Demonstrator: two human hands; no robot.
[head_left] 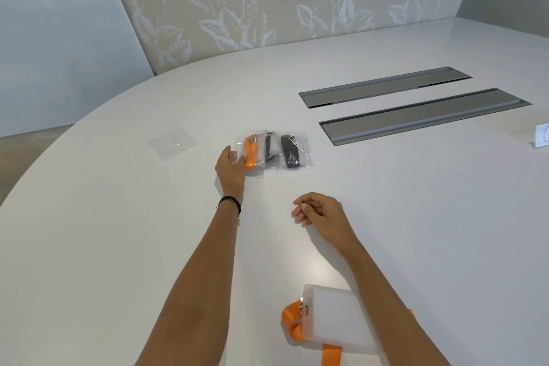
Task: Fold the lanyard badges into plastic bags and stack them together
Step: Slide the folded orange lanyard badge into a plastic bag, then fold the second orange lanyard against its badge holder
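Observation:
Three bagged lanyard badges lie overlapping in a row on the white table (416,217): an orange one (253,152), a black one (271,149) and another black one (292,152). My left hand (230,168) reaches out and its fingers grip the left edge of the orange bagged badge. My right hand (319,212) rests on the table nearer to me, fingers loosely curled, holding nothing. An empty clear plastic bag (173,142) lies flat to the left. Close to me lies a loose white badge holder (335,318) with an orange lanyard (292,324), partly under my right forearm.
Two long grey recessed cable trays (383,85) (421,114) are set into the table at the right. A small white card (542,135) stands at the right edge. A leaf-patterned wall panel runs behind the table's curved far edge.

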